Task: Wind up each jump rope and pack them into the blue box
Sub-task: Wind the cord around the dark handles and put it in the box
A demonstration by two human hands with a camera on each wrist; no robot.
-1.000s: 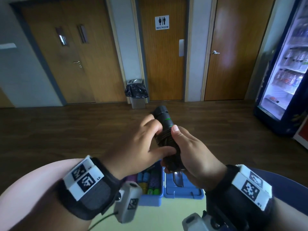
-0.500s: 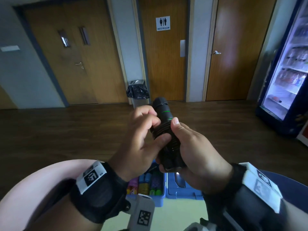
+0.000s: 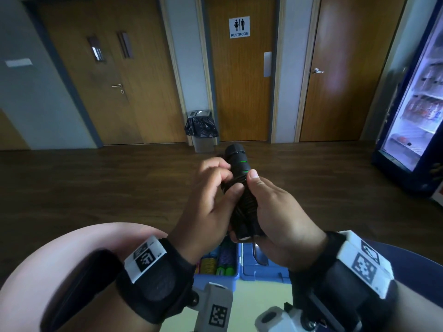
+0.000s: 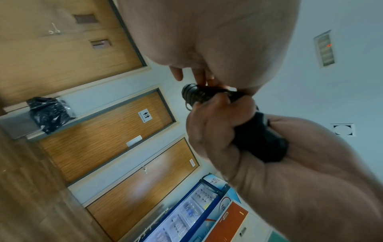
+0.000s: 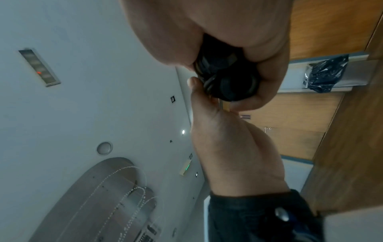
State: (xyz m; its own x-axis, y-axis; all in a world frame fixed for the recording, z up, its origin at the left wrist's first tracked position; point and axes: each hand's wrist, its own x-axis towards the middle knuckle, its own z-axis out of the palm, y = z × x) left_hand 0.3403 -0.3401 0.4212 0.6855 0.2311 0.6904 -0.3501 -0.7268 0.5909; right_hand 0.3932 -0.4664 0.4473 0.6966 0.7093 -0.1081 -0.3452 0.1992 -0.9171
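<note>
Black cord is wrapped in tight turns around the paired handles of the jump rope [image 3: 242,195], and I judge the step in hand to be finishing that winding; I want each turn laid snug beside the last one, not crossing it, with steady tension so nothing springs loose before the end is tucked. My right hand [image 3: 275,212] has its fingers and thumb curled round the lower part of the bundle, gripping it with the green-ringed cap pointing up and away from me. My left hand [image 3: 211,200] is closed on the cord at the upper coils, pinching it between thumb and curled fingertips; the left wrist view shows those fingertips right on the wraps near the cap. I would keep the right grip firm and let the left do the guiding. Both hands hold the rope up in the air, in front of my chest, directly above the blue box [image 3: 254,274], which sits open on the tabletop [image 3: 259,300] below, some colourful wound ropes [image 3: 215,262] already inside it
</note>
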